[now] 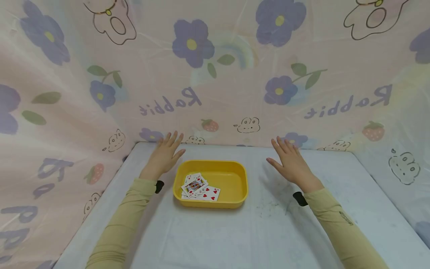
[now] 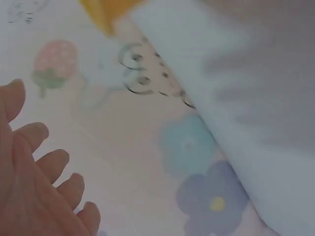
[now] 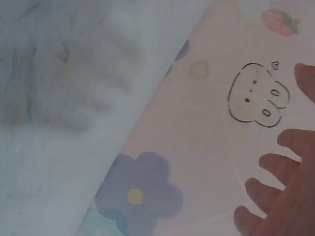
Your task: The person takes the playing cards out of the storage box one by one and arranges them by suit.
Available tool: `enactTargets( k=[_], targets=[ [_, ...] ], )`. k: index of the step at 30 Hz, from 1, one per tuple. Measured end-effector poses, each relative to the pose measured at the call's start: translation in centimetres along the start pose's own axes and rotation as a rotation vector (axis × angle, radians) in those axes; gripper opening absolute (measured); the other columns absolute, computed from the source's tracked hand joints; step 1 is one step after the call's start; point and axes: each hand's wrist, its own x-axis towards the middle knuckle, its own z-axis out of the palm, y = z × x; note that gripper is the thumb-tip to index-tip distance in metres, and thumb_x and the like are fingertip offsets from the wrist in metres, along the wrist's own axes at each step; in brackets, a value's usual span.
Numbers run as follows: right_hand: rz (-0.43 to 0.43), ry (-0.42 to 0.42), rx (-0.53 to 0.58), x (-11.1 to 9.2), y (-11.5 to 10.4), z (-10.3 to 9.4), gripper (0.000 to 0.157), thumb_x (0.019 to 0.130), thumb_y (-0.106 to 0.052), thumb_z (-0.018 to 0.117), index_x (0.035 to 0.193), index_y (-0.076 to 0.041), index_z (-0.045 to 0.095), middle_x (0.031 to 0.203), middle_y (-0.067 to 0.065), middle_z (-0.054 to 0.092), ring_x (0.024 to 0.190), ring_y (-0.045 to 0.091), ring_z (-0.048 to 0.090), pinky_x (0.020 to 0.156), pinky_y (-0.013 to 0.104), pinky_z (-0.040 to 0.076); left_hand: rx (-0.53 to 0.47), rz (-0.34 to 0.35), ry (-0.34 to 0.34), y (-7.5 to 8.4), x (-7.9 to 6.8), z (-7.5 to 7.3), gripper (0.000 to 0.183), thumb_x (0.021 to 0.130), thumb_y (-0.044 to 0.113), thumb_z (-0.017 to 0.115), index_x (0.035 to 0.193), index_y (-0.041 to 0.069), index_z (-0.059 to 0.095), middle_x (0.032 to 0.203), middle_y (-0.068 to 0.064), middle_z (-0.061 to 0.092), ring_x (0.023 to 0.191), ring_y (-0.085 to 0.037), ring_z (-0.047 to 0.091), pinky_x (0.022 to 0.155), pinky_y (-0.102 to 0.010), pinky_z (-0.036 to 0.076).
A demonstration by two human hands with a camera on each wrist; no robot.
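In the head view a yellow tray point(image 1: 231, 186) with raised sides stands on the white table, and several playing cards point(image 1: 211, 193) overlap in its left half. A face card point(image 1: 195, 185) lies on top of the pile; one card beside it shows red hearts. My left hand point(image 1: 164, 155) is held beyond the tray's left side, fingers straight and spread, holding nothing. To the right of the tray my right hand point(image 1: 289, 160) is held the same way, its shadow falling on the table. Both wrist views show spread fingers with nothing in them.
The white table point(image 1: 208, 239) has dark smudges right of the tray. A curtain point(image 1: 228, 82) printed with flowers, rabbits and strawberries hangs behind the table's back edge and along both sides. A black band point(image 1: 300, 198) sits at my right wrist.
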Motion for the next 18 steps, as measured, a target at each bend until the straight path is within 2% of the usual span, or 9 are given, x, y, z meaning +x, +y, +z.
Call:
enactTargets(
  k=[6,13,18],
  targets=[
    [-0.046,0.118,0.067,-0.4,-1.3,-1.2,0.068,0.094,-0.036,0.061,0.146,-0.001,0.034,0.147,0.022,0.034,0.132,0.041,0.033,0.105,0.056,0.028,-0.196,0.077,0.008,1.7,-0.7,-1.2,0.064,0.100,0.045,0.044,0.153,0.016,0.022,0.158,-0.010,0.013,0.143,-0.032,0.010,0.114,-0.050,0.007],
    [-0.088,0.189,0.222,-0.8,-3.0,-2.5,0.046,0.094,-0.022,0.063,0.134,-0.002,0.051,0.129,0.018,0.054,0.119,0.037,0.049,0.095,0.054,0.040,-0.475,0.131,-0.006,3.2,-1.7,-2.9,0.067,0.096,0.045,0.053,0.152,0.021,0.024,0.155,-0.005,0.024,0.140,-0.030,0.024,0.111,-0.050,0.020],
    [-0.147,0.209,0.409,-0.8,-4.2,-2.9,0.034,0.093,-0.016,0.064,0.124,-0.004,0.059,0.120,0.013,0.061,0.109,0.032,0.055,0.091,0.052,0.045,-0.674,0.146,-0.028,4.0,-2.5,-3.8,0.062,0.095,0.041,0.057,0.149,0.020,0.034,0.151,-0.002,0.034,0.133,-0.026,0.038,0.108,-0.044,0.031]
  ],
)
